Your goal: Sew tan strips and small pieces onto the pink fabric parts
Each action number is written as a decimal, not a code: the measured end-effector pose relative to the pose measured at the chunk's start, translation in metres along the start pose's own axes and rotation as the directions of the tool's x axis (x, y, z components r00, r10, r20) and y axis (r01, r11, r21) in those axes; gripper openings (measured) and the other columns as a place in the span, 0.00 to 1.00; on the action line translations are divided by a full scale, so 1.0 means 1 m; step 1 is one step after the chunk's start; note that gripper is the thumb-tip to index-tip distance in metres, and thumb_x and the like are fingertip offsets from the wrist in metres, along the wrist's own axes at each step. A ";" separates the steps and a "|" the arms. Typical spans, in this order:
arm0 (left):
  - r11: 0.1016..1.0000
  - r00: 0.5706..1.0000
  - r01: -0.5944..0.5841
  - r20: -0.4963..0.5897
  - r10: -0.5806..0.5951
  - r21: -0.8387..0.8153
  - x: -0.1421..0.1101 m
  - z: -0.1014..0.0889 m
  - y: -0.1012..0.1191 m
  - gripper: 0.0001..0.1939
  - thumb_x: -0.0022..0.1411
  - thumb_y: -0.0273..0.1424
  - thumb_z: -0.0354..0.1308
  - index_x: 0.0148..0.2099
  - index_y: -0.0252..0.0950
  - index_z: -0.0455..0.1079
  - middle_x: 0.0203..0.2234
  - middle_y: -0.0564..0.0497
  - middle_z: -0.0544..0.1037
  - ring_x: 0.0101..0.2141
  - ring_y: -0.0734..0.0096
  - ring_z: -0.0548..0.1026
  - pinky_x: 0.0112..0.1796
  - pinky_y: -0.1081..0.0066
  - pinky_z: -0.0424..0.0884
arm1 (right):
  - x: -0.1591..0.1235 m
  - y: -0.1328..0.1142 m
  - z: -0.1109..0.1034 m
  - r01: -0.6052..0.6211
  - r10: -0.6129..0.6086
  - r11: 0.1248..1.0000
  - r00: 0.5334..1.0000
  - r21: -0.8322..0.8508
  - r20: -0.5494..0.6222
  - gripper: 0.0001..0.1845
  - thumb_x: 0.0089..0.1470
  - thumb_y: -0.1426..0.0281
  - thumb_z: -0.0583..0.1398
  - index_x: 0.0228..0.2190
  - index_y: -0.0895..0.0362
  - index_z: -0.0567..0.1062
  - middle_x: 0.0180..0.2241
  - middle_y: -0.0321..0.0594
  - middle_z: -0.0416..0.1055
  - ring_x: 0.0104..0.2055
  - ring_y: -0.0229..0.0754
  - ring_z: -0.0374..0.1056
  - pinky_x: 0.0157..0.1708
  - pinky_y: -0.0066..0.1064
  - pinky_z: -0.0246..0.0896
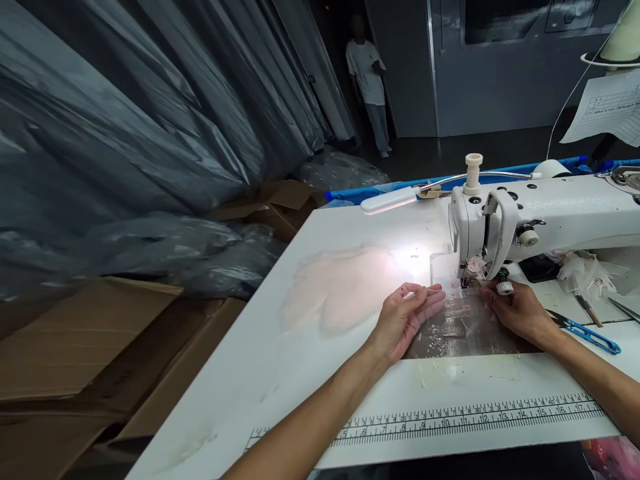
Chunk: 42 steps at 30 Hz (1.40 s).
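Both hands are at the needle area of a white sewing machine (575,210), with a thin see-through sheet (467,323) between them. My left hand (406,319) is left of the presser foot, thumb and fingers closed on the sheet's edge. On the right, my right hand (520,312) bends its fingers onto the sheet close to the foot; its fingertips are partly hidden behind a machine knob. Small pinkish marks show on the sheet. A pale pink ribbon rose (475,267) sits by the needle bar.
Blue thread snips (590,335) lie right of my right hand, near white tulle scraps (587,273). A lit lamp (390,200) shines on the white table (260,373), which has a printed ruler (450,427). Cardboard boxes (80,340) stand left; a person (367,73) stands behind.
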State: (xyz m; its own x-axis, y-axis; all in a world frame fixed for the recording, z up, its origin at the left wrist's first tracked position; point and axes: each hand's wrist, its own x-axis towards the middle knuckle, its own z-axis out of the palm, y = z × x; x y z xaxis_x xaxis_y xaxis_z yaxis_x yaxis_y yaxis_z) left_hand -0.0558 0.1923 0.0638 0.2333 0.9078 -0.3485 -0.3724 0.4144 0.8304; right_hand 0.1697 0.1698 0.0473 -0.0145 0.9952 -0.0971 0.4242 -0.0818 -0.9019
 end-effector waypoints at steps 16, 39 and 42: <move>1.000 0.991 0.000 -0.136 -0.003 -0.018 -0.010 0.016 0.006 0.07 0.62 0.17 0.59 0.41 0.29 0.65 0.36 0.39 0.81 0.35 0.64 0.82 0.51 0.54 0.75 | 0.004 -0.001 -0.001 0.093 -0.090 0.995 0.995 -0.048 0.050 0.26 0.53 0.44 0.54 0.26 0.54 0.70 0.20 0.38 0.71 0.20 0.42 0.67 0.21 0.31 0.57; 0.480 0.822 -0.453 0.143 0.552 0.751 0.034 -0.020 0.035 0.11 0.60 0.32 0.57 0.46 0.35 0.67 0.48 0.42 0.78 0.49 0.60 0.76 0.53 0.57 0.71 | 0.002 0.007 0.000 0.108 -0.150 0.882 0.987 -0.459 -0.056 0.21 0.60 0.52 0.52 0.34 0.51 0.79 0.24 0.40 0.76 0.25 0.46 0.70 0.25 0.30 0.57; 0.103 0.821 -0.320 0.221 0.526 0.942 0.068 -0.021 0.066 0.10 0.60 0.28 0.52 0.44 0.34 0.71 0.46 0.41 0.77 0.46 0.59 0.76 0.50 0.59 0.72 | 0.003 0.012 0.001 0.117 -0.170 0.859 0.983 -0.499 -0.062 0.23 0.60 0.50 0.52 0.37 0.51 0.80 0.23 0.41 0.76 0.25 0.47 0.71 0.24 0.31 0.57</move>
State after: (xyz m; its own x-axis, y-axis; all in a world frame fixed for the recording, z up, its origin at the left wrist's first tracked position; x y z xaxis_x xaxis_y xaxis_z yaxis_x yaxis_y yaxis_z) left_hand -0.0840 0.2825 0.0861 0.1945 0.9493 0.2469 0.7334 -0.3079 0.6061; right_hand 0.1737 0.1722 0.0360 -0.0304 0.9960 0.0840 0.8142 0.0735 -0.5760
